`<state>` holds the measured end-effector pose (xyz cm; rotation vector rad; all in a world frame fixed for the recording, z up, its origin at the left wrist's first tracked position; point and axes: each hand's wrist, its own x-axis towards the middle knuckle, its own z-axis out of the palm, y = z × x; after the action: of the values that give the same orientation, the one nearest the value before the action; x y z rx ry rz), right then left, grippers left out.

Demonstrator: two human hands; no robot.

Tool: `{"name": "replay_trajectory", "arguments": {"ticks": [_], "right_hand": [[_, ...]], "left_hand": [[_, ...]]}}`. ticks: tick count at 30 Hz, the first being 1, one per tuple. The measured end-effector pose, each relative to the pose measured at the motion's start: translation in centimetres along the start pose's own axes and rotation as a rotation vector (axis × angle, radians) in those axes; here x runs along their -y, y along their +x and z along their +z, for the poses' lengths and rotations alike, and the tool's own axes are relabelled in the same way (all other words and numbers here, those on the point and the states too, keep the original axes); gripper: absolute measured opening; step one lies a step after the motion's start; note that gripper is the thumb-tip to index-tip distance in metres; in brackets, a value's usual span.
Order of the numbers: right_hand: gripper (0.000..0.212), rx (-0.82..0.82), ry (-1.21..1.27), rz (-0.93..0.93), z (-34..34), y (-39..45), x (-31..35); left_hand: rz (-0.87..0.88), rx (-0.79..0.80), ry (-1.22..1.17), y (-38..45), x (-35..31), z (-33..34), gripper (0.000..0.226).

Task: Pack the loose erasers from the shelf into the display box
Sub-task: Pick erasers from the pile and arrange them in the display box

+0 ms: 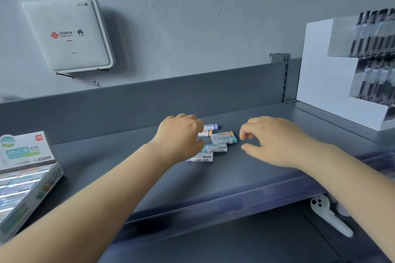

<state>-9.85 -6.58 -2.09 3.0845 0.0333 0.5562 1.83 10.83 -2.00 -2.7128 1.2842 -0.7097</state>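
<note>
Forearms nearest. Left hand (179, 134) fingers curled over erasers (215, 144), grip hidden. Right hand (275, 141) fingers apart, empty, just beside pile. Erasers probably light, stiff, sleeved; pinch long sides. Box (25, 181) well left.

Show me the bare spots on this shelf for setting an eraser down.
Bare shelf lies between the display box and the left hand, and along the front edge below both wrists. It is crowded between that hand and the right hand, where the loose erasers cluster.
</note>
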Motion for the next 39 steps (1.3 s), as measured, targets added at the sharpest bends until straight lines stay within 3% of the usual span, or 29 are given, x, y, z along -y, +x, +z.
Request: {"name": "replay_trajectory", "arguments": {"ticks": [7, 19, 24, 32, 35, 39], "right_hand": [[0.017, 0.098, 0.082, 0.011, 1.8, 5.0, -2.8], [0.028, 0.356, 0.281, -0.114, 4.3, 10.8, -4.6], [0.016, 0.401, 0.320, -0.150, 4.8, 11.4, -4.7], [0.012, 0.438, 0.474, -0.116, 4.7, 11.3, -4.6], [0.018, 0.420, 0.436, -0.100, 4.1, 11.0, -4.7], [0.014, 0.339, 0.463, -0.053, 2.7, 10.5, -4.9]], "left_hand": [[0.036, 0.130, 0.003, 5.7, 2.0, 2.5, 0.031], [0.081, 0.298, -0.180, 10.8, 3.5, 6.4, 0.039], [0.046, 0.388, -0.324, 11.2, 3.5, 6.9, 0.035], [-0.010, 0.366, -0.492, 11.2, 3.2, 6.2, 0.018], [-0.009, 0.344, -0.546, 11.3, 3.3, 5.9, 0.005], [-0.018, 0.277, -0.603, 11.3, 3.9, 5.2, 0.006]]}}
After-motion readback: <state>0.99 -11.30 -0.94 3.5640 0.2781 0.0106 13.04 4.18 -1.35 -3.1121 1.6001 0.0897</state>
